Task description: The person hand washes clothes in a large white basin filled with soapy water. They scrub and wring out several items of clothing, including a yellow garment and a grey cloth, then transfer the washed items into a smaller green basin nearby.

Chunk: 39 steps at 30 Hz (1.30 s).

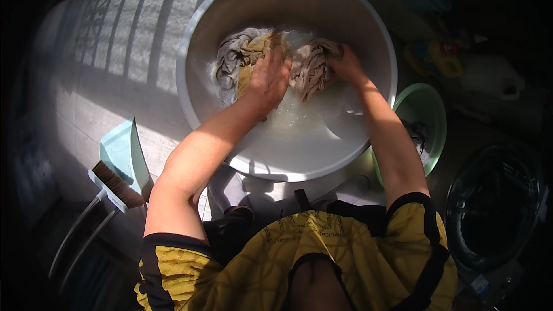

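A large grey round basin (287, 176) holds soapy, cloudy water (298, 116) and wet cloth. My right hand (348, 65) grips the right side of a crumpled beige wet cloth (313, 67). Blurred, my left hand (271, 73) lies back upward against a mustard-yellow cloth (259, 47), close to the beige one. Its fingertips and palm are hidden, so its grip cannot be made out. A bunched grey cloth (230, 54) sits beside the yellow one, at the basin's left.
Right of the basin stands a green basin (438, 116) with dark and pale cloth (420, 138). A dark round tub (494, 207) lies nearer me. Bottles (436, 58) stand in shadow beyond. At left are a light-blue dustpan (123, 151) and a broom (114, 188).
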Each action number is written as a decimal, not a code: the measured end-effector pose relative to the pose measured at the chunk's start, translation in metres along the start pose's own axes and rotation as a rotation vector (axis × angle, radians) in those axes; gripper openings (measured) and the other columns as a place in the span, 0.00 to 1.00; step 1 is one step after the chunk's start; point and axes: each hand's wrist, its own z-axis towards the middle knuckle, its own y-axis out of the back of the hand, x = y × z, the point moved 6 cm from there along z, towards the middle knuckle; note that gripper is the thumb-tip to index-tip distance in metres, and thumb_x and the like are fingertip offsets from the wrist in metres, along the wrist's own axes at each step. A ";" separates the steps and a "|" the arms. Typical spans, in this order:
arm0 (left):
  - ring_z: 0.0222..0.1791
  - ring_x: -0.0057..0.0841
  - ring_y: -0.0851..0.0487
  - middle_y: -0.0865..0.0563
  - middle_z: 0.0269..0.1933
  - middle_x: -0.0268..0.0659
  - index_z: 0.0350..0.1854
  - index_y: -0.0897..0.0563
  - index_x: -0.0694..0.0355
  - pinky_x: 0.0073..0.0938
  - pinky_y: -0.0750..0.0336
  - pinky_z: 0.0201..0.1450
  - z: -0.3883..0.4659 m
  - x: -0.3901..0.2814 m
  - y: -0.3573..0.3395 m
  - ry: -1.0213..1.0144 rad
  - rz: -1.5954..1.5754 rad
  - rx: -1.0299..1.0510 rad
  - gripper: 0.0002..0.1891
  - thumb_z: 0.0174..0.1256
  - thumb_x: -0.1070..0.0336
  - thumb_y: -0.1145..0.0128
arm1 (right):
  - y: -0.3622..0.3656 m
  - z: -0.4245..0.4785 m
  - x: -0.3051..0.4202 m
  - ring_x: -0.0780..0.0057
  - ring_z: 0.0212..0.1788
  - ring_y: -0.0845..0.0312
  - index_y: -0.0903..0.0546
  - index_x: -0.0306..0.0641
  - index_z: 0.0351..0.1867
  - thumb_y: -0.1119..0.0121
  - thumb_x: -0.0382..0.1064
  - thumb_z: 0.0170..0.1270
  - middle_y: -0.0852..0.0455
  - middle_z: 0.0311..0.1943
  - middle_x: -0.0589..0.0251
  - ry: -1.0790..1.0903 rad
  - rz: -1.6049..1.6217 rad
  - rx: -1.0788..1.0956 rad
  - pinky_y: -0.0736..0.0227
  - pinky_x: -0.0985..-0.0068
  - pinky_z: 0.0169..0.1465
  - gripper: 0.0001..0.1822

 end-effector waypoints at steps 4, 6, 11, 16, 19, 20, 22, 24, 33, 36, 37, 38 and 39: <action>0.55 0.40 0.30 0.30 0.56 0.48 0.56 0.32 0.63 0.34 0.33 0.56 0.024 -0.028 -0.040 0.126 -0.169 0.286 0.26 0.54 0.62 0.44 | -0.024 0.002 -0.041 0.50 0.55 0.29 0.31 0.30 0.55 0.37 0.42 0.45 0.24 0.51 0.40 -0.096 -0.062 -0.321 0.34 0.65 0.58 0.34; 0.55 0.41 0.31 0.28 0.54 0.48 0.60 0.36 0.65 0.33 0.33 0.58 0.025 -0.025 -0.055 0.189 -0.258 0.152 0.31 0.52 0.63 0.41 | -0.053 -0.013 -0.049 0.51 0.54 0.28 0.30 0.32 0.54 0.36 0.42 0.46 0.24 0.50 0.40 -0.168 -0.148 -0.295 0.33 0.65 0.57 0.32; 0.52 0.41 0.30 0.27 0.53 0.50 0.59 0.36 0.69 0.33 0.36 0.58 0.019 -0.016 -0.080 0.122 -0.140 0.274 0.29 0.51 0.69 0.45 | -0.067 -0.018 -0.025 0.49 0.51 0.26 0.29 0.34 0.53 0.32 0.44 0.43 0.22 0.47 0.41 0.023 -0.087 0.111 0.31 0.64 0.54 0.34; 0.48 0.41 0.26 0.23 0.37 0.46 0.46 0.26 0.64 0.37 0.31 0.51 -0.002 -0.026 -0.023 -0.009 -0.184 0.128 0.17 0.51 0.75 0.51 | -0.048 -0.001 -0.043 0.65 0.44 0.22 0.24 0.33 0.50 0.33 0.35 0.46 0.18 0.42 0.53 -0.178 0.548 0.208 0.28 0.73 0.47 0.26; 0.46 0.41 0.25 0.24 0.38 0.48 0.45 0.25 0.61 0.39 0.27 0.44 -0.038 -0.044 -0.034 -0.205 -0.212 0.233 0.16 0.52 0.74 0.53 | -0.027 0.009 -0.037 0.70 0.42 0.22 0.23 0.32 0.48 0.39 0.29 0.48 0.18 0.42 0.58 -0.177 0.635 0.028 0.27 0.76 0.44 0.21; 0.45 0.41 0.24 0.25 0.39 0.48 0.46 0.25 0.61 0.39 0.27 0.44 -0.044 -0.050 -0.038 -0.214 -0.216 0.241 0.16 0.53 0.73 0.52 | -0.023 0.009 -0.036 0.70 0.42 0.22 0.23 0.32 0.48 0.39 0.29 0.48 0.18 0.42 0.57 -0.221 0.629 -0.022 0.27 0.76 0.44 0.21; 0.43 0.41 0.23 0.26 0.40 0.49 0.47 0.25 0.61 0.38 0.26 0.42 -0.053 -0.070 -0.048 -0.243 -0.234 0.261 0.16 0.54 0.72 0.52 | -0.017 0.011 -0.032 0.67 0.43 0.21 0.22 0.32 0.45 0.42 0.30 0.48 0.18 0.42 0.54 -0.140 0.558 -0.119 0.27 0.72 0.45 0.19; 0.43 0.42 0.23 0.27 0.43 0.49 0.50 0.26 0.61 0.39 0.26 0.43 -0.064 -0.078 -0.055 -0.282 -0.218 0.228 0.18 0.55 0.72 0.52 | -0.003 0.010 -0.026 0.63 0.45 0.21 0.22 0.32 0.45 0.43 0.31 0.48 0.18 0.43 0.51 -0.002 0.358 -0.289 0.27 0.70 0.47 0.19; 0.45 0.40 0.22 0.25 0.44 0.46 0.49 0.27 0.59 0.38 0.26 0.45 -0.058 -0.055 -0.069 -0.045 -0.379 0.319 0.19 0.51 0.70 0.44 | -0.018 -0.038 0.055 0.59 0.40 0.18 0.17 0.39 0.40 0.38 0.43 0.45 0.15 0.36 0.53 0.078 -0.599 0.400 0.25 0.64 0.45 0.18; 0.44 0.41 0.21 0.23 0.44 0.47 0.45 0.26 0.60 0.39 0.26 0.44 -0.035 -0.035 -0.060 0.104 -0.470 0.142 0.17 0.52 0.67 0.41 | -0.044 -0.043 -0.008 0.63 0.38 0.18 0.17 0.40 0.39 0.39 0.43 0.46 0.15 0.35 0.54 -0.399 -0.588 0.691 0.24 0.65 0.42 0.17; 0.43 0.42 0.21 0.23 0.44 0.48 0.45 0.26 0.59 0.39 0.25 0.44 -0.025 -0.028 -0.047 0.159 -0.471 0.159 0.17 0.52 0.66 0.41 | -0.050 -0.045 -0.015 0.65 0.38 0.18 0.17 0.40 0.39 0.40 0.42 0.47 0.15 0.35 0.56 -0.365 -0.542 0.705 0.24 0.66 0.42 0.17; 0.43 0.43 0.20 0.23 0.45 0.49 0.46 0.26 0.59 0.40 0.25 0.44 -0.018 -0.022 -0.040 0.215 -0.473 0.176 0.16 0.53 0.64 0.42 | -0.056 -0.049 -0.023 0.67 0.38 0.19 0.18 0.39 0.39 0.41 0.42 0.48 0.16 0.36 0.58 -0.332 -0.495 0.717 0.25 0.66 0.42 0.16; 0.47 0.45 0.22 0.24 0.46 0.49 0.46 0.27 0.59 0.39 0.26 0.48 -0.017 -0.015 -0.044 0.257 -0.495 0.224 0.19 0.52 0.61 0.38 | -0.061 -0.053 -0.017 0.69 0.37 0.20 0.19 0.39 0.40 0.42 0.41 0.49 0.16 0.36 0.60 -0.285 -0.449 0.739 0.25 0.67 0.42 0.15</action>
